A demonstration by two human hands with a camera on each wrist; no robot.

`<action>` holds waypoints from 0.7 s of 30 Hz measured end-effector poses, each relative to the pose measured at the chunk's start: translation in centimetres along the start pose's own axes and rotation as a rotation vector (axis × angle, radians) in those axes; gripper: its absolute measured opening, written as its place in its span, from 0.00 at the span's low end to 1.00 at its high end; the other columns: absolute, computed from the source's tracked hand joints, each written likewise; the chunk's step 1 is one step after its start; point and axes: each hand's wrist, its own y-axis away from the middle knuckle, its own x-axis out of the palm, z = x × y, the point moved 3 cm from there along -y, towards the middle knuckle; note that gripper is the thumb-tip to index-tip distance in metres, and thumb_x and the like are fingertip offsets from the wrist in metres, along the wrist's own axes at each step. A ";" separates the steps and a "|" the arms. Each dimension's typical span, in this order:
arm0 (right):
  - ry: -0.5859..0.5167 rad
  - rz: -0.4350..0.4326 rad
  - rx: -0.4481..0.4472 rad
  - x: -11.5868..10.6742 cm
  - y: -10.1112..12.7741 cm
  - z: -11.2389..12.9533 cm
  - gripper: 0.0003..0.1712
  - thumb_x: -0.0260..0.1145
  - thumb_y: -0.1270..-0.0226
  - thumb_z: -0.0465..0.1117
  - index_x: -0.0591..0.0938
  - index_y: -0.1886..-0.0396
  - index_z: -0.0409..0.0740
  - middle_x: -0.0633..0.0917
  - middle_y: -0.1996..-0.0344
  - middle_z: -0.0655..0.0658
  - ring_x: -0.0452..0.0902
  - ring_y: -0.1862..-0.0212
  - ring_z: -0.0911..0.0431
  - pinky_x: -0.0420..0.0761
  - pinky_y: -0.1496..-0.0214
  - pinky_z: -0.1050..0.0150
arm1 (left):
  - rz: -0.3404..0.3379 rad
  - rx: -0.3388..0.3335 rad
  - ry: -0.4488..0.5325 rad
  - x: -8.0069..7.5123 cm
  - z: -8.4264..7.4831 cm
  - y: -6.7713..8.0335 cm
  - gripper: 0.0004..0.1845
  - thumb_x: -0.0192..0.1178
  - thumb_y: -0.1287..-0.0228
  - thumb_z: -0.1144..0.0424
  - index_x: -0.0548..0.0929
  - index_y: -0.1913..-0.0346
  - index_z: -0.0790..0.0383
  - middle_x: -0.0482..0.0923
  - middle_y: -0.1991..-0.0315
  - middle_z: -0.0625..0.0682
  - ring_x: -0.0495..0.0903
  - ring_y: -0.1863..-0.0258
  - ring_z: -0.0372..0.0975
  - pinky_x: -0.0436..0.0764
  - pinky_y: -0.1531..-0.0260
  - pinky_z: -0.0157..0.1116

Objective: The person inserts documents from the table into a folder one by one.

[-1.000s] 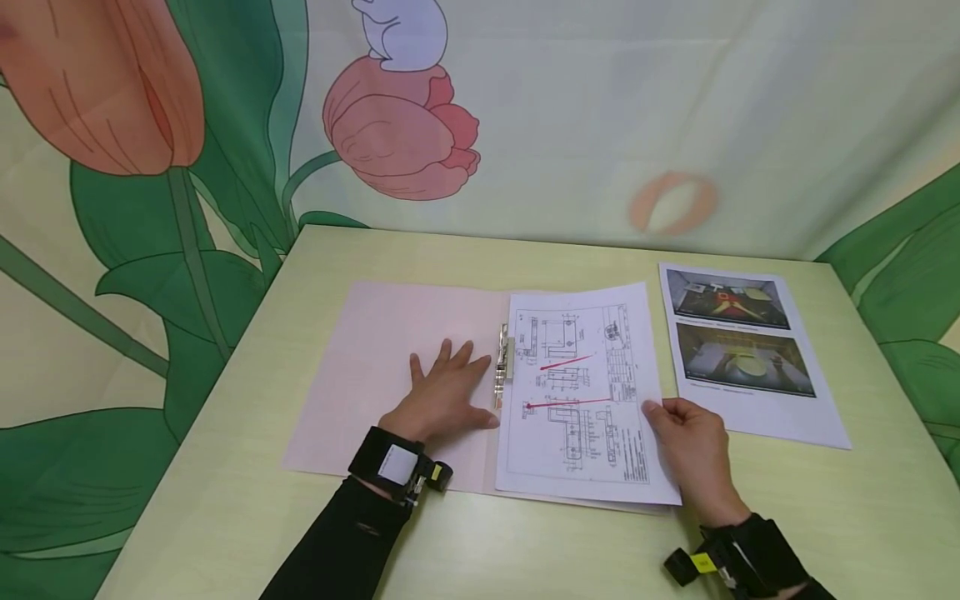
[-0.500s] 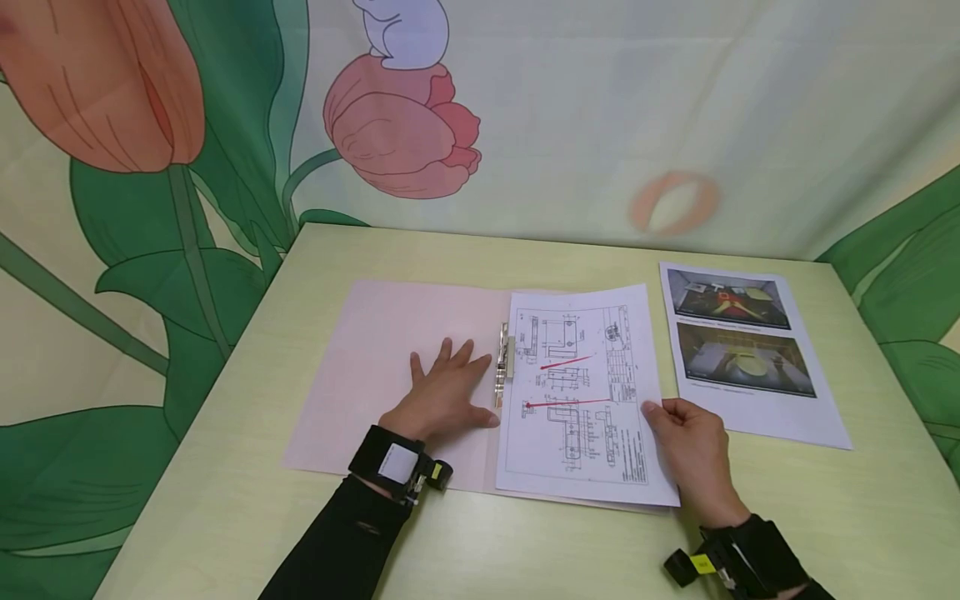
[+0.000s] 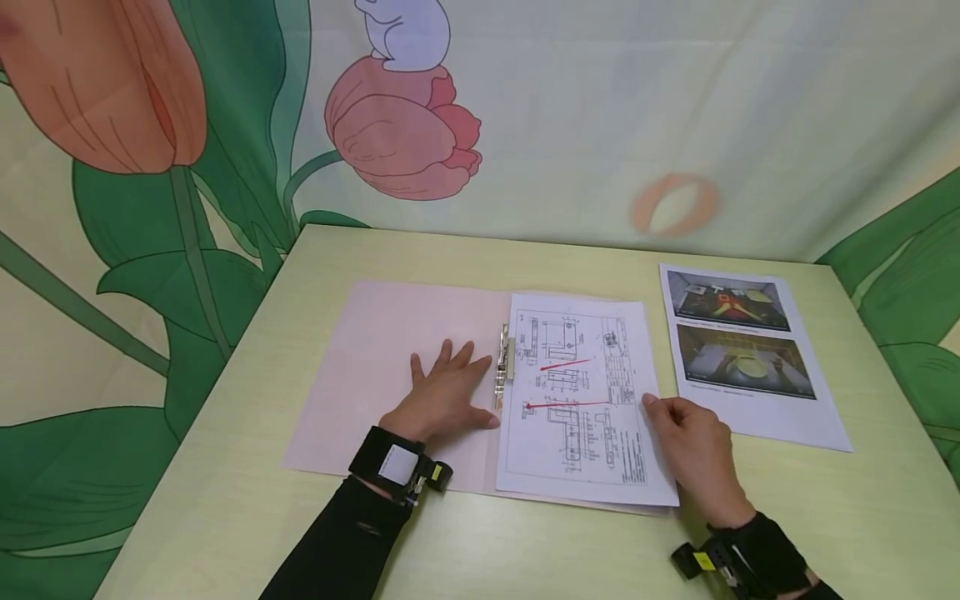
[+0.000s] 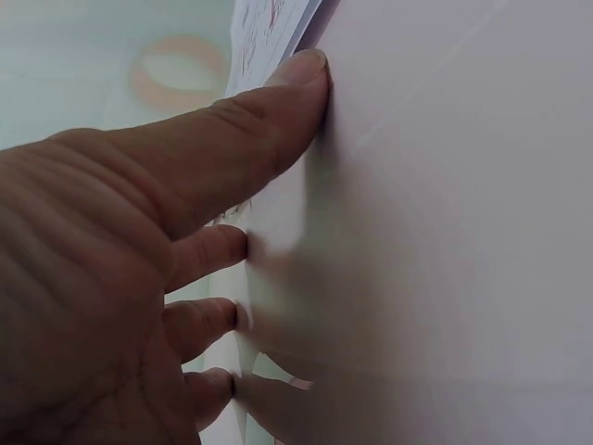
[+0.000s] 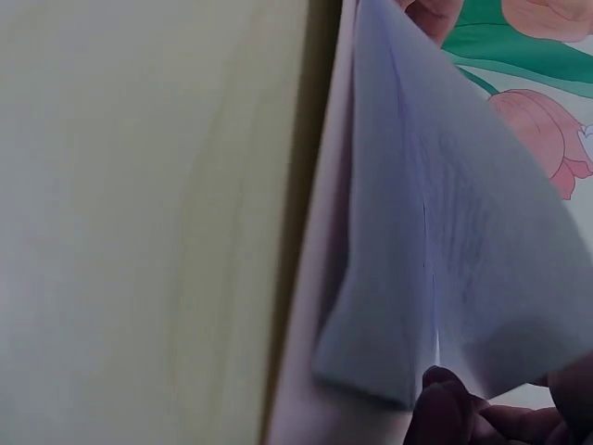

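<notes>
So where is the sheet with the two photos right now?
In the head view, the photo sheet lies flat on the table's right side, beside the right hand.

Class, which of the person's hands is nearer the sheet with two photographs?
Right. The right hand lies just left of the photo sheet; the left hand rests beyond the drawing sheet.

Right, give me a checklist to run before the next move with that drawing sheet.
1. Left hand flat on the folder, pinning it open: ok.
2. Right hand pinching the drawing sheet at its right edge: ok.
3. Sheet's edge lifted off the folder, per the right wrist view: ok.
4. Sheet's left edge at the clip: ok; whether it is fastened: cannot tell.
5. Photo sheet apart from the folder: ok.
</notes>
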 end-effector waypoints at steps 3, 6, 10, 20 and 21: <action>0.052 0.020 -0.012 -0.2 -0.1 0.0 0.33 0.57 0.18 0.59 0.87 0.47 0.31 0.87 0.69 0.39 0.77 0.69 0.49 0.67 0.72 0.61 | 0.001 0.000 -0.002 0.0 0.0 0.0 0.52 0.79 0.44 0.43 0.66 0.18 0.47 0.49 0.13 0.54 0.37 0.14 0.57 0.30 0.24 0.72; 0.085 0.037 -0.010 -0.3 -0.2 -0.1 0.34 0.57 0.17 0.58 0.86 0.45 0.28 0.88 0.68 0.38 0.77 0.69 0.49 0.68 0.72 0.61 | 0.001 0.002 -0.003 0.0 0.1 0.0 0.53 0.79 0.44 0.42 0.66 0.18 0.47 0.49 0.13 0.55 0.37 0.14 0.57 0.30 0.24 0.73; 0.126 0.033 -0.028 -0.3 -0.3 -0.1 0.31 0.59 0.18 0.55 0.87 0.48 0.28 0.87 0.71 0.39 0.77 0.71 0.50 0.67 0.73 0.61 | 0.003 0.005 0.001 0.0 0.0 0.0 0.53 0.79 0.44 0.43 0.66 0.18 0.47 0.48 0.13 0.55 0.37 0.14 0.57 0.30 0.24 0.73; 0.198 0.085 -0.032 -0.9 -0.5 -0.1 0.29 0.60 0.19 0.55 0.89 0.58 0.31 0.83 0.80 0.45 0.75 0.76 0.51 0.66 0.75 0.61 | 0.006 0.003 -0.003 -0.1 0.0 0.1 0.52 0.78 0.43 0.42 0.66 0.18 0.47 0.48 0.13 0.55 0.37 0.14 0.57 0.31 0.24 0.73; 0.202 0.091 -0.029 -1.1 -0.5 -0.2 0.29 0.60 0.19 0.56 0.89 0.60 0.32 0.83 0.80 0.46 0.74 0.76 0.51 0.65 0.75 0.61 | 0.006 0.005 -0.002 -0.1 0.0 0.1 0.52 0.78 0.43 0.42 0.66 0.18 0.47 0.49 0.13 0.55 0.37 0.14 0.57 0.31 0.24 0.73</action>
